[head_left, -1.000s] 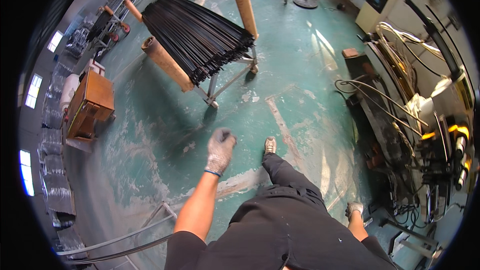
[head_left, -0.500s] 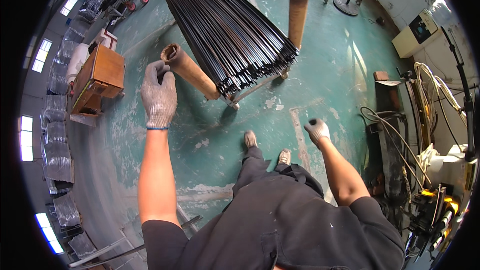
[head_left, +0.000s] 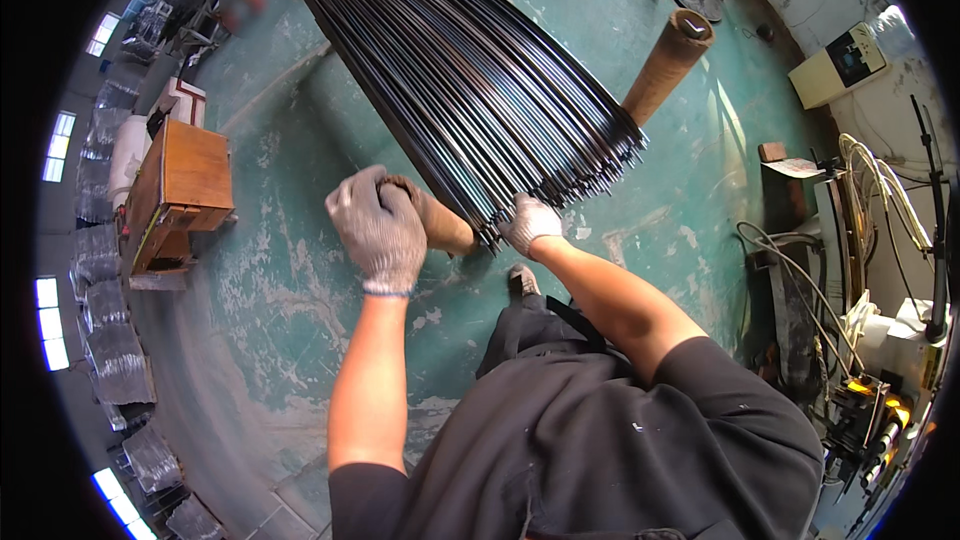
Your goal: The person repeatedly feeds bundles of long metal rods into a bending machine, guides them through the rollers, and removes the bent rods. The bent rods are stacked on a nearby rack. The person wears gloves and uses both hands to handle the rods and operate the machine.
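A wide bundle of long thin black rods [head_left: 455, 70] lies on a low cart, with its uneven ends toward me. My left hand [head_left: 380, 235], in a greyish knitted glove, is closed at the top of the near-left brown tube-covered post [head_left: 447, 227]; the fingertips are hidden. At the bundle's near left corner my right hand [head_left: 532, 224], in a pale glove, is closed on the rod ends, its fingers partly hidden. Another brown tube-covered post [head_left: 668, 65] stands at the bundle's right side.
A wooden cabinet [head_left: 197, 180] stands at the left, before stacks of wrapped goods [head_left: 120, 355]. On the right are a cream box with a dark panel [head_left: 838, 67], hanging cables [head_left: 880, 175] and machinery. The green floor [head_left: 290, 330] is worn and patchy.
I have come closer to the cart. My left hand has moved to the post's top, and my right hand has swung forward and left from my side to the rod ends.
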Tool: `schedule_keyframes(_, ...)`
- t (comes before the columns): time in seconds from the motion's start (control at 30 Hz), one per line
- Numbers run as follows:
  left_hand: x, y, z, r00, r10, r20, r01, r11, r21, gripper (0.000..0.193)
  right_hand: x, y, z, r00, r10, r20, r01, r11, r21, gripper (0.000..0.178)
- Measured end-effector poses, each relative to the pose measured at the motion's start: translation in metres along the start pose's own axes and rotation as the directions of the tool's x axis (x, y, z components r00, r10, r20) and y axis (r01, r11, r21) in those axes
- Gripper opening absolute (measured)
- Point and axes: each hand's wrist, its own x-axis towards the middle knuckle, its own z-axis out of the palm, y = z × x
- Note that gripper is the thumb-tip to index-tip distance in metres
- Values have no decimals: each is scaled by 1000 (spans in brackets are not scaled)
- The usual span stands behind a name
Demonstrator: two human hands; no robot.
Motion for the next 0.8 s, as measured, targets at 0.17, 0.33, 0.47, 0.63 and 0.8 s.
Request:
schedule_keyframes(0.17, 5, -5, 1, 1000, 19, 5, -18, 998, -62, 21, 71, -56, 39, 995, -63, -74, 50, 984, -173, 65)
schedule_keyframes(0.33, 19, -4, 6, 996, 75, 43, -70, 993, -94, 21, 140, -71, 114, 995, 68, -76, -91, 925, -369, 64)
schedule_keyframes(0.47, 15, -16, 6, 996, 86, 35, -81, 991, -110, 20, 151, -79, 113, 989, 133, -66, -148, 922, -358, 54)
schedule_keyframes(0.63, 20, -17, 13, 997, 77, 0, -77, 992, -102, 21, 166, -69, 109, 975, 179, 130, -147, 963, -224, 29)
schedule_keyframes(0.8, 15, -23, 12, 999, 42, 13, -40, 993, -113, 25, 171, -79, 83, 966, 97, 238, -29, 961, -274, 29)
